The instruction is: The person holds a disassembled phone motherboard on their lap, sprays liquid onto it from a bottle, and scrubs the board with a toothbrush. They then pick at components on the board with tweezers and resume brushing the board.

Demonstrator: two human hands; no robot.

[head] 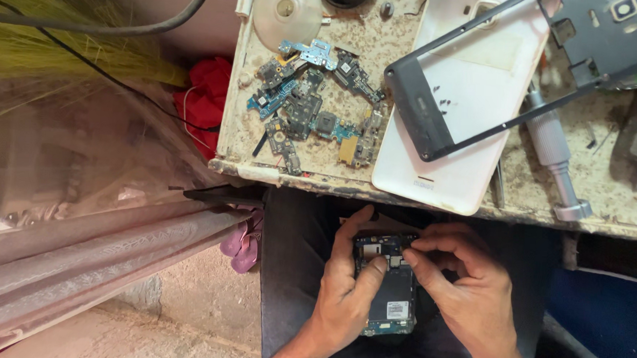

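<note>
Light's pretty even and soft, daylight-ish, brightest on the white phone back cover [453, 113], which is close to blown out but not glaring. Below that cover, under the worktable edge [318, 180], it drops into shade, so the lap area looks dim and muddy. Left of the cover, the translucent plastic sheet [78, 188] looks hazy. Corners look slightly stretched and soft.

Glossy white plastic back cover [458, 128]; stained, rough worktop [601, 194], probably wood.
</note>
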